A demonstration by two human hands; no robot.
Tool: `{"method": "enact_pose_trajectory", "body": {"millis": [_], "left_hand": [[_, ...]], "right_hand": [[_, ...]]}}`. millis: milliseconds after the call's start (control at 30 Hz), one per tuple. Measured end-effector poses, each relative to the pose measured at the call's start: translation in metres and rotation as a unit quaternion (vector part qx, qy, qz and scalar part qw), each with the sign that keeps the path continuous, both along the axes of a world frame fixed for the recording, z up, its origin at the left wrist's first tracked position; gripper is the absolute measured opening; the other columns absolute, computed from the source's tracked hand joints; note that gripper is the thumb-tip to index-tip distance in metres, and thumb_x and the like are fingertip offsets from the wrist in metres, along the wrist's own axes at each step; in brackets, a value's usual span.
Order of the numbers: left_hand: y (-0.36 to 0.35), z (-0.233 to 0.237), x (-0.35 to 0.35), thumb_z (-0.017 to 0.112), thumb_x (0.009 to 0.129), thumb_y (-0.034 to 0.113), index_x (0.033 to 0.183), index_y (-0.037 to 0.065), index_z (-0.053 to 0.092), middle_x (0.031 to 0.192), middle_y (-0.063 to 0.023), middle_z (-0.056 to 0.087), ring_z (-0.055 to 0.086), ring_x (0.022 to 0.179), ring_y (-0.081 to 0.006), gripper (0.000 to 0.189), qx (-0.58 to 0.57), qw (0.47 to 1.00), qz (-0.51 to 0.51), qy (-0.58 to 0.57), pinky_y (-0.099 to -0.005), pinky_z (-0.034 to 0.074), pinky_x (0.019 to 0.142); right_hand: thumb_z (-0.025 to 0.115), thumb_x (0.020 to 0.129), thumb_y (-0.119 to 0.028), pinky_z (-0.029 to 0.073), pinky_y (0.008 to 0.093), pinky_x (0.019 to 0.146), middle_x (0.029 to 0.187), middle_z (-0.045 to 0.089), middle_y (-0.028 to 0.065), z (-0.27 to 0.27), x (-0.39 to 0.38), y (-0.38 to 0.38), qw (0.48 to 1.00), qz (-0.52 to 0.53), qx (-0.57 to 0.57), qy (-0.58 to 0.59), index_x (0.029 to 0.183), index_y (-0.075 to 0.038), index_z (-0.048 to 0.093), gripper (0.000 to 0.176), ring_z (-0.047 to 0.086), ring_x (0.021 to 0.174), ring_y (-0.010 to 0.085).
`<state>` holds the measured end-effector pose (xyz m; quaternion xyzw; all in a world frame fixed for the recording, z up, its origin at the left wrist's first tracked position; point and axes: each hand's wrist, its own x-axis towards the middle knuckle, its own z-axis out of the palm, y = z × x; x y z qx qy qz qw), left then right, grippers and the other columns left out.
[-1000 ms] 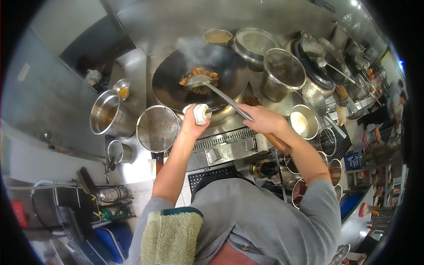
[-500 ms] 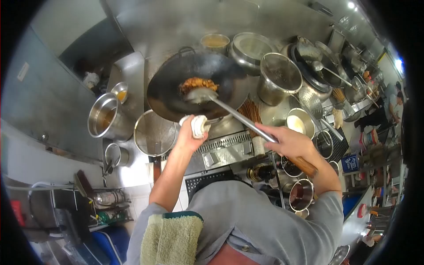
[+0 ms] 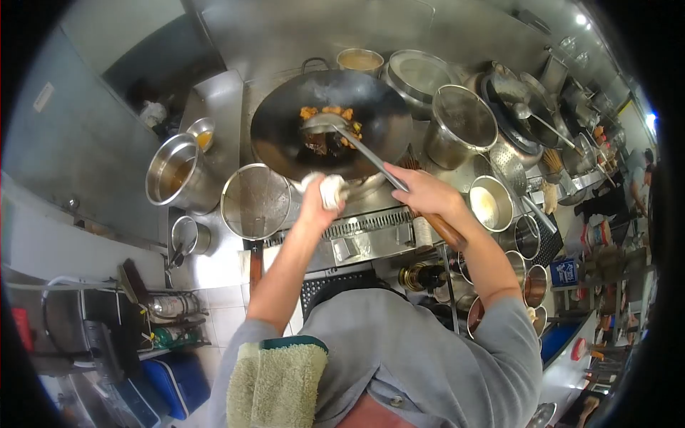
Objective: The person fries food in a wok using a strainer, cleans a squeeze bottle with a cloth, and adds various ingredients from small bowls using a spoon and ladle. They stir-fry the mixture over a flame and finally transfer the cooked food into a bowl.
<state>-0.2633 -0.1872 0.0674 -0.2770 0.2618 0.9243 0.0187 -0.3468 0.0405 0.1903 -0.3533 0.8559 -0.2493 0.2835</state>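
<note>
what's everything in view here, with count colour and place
wok: 1, black, on the burner
food: several pieces, orange-brown, in the wok
ladle: 1, steel with wooden handle, bowl in the wok
white cloth: 1, white, at the wok's near rim
mesh strainer: 1, steel, left of the cloth
tall pot: 1, steel, brown liquid, far left
sauce bowl: 1, steel, orange sauce, behind the tall pot
other pots: many, steel, along the right
green towel: 1, pale green, on the left shoulder
left hand: 1, bare, grips the white cloth
right hand: 1, bare, grips the ladle
</note>
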Motion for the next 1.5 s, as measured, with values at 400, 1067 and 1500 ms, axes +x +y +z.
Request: {"method": "enact_pose_trajectory", "body": {"millis": [400, 1067, 1500], "left_hand": [[-0.003, 0.016, 0.006, 0.042, 0.097, 0.037, 0.097, 0.012, 0.059, 0.095, -0.0058, 0.063, 0.061, 0.086, -0.0247, 0.03, -0.007, 0.998, 0.061, -0.018, -0.0311, 0.05, 0.06], [-0.022, 0.015, -0.011, 0.042, 0.097, 0.032, 0.097, 0.011, 0.06, 0.091, -0.0044, 0.064, 0.06, 0.076, -0.0211, 0.027, 0.035, 0.999, 0.01, 0.024, -0.0285, 0.042, 0.049], [-0.042, 0.011, 0.097, 0.05, 0.095, 0.026, 0.115, 0.003, 0.056, 0.106, -0.0117, 0.065, 0.065, 0.097, -0.024, 0.031, 0.101, 0.99, -0.029, 0.093, -0.0382, 0.055, 0.077]], "right_hand": [[0.059, 0.09, -0.014, 0.041, 0.023, 0.047, 0.076, 0.055, 0.0028, 0.03, 0.057, 0.055, 0.989, -0.086, -0.051, -0.107, 0.146, -0.014, 0.032, 0.062, 0.046, 0.051, 0.0065], [0.055, 0.088, 0.002, 0.038, 0.0224, 0.04, 0.096, 0.055, 0.0046, -0.071, 0.1, 0.029, 0.885, -0.252, -0.34, -0.196, 0.15, -0.017, 0.02, 0.073, 0.043, 0.047, 0.0066], [0.049, 0.089, 0.002, 0.03, 0.0199, 0.03, 0.062, 0.041, -0.0028, -0.095, 0.076, -0.03, 0.852, -0.269, -0.403, -0.198, 0.15, -0.015, 0.015, 0.073, 0.035, 0.039, 0.0051]]}}
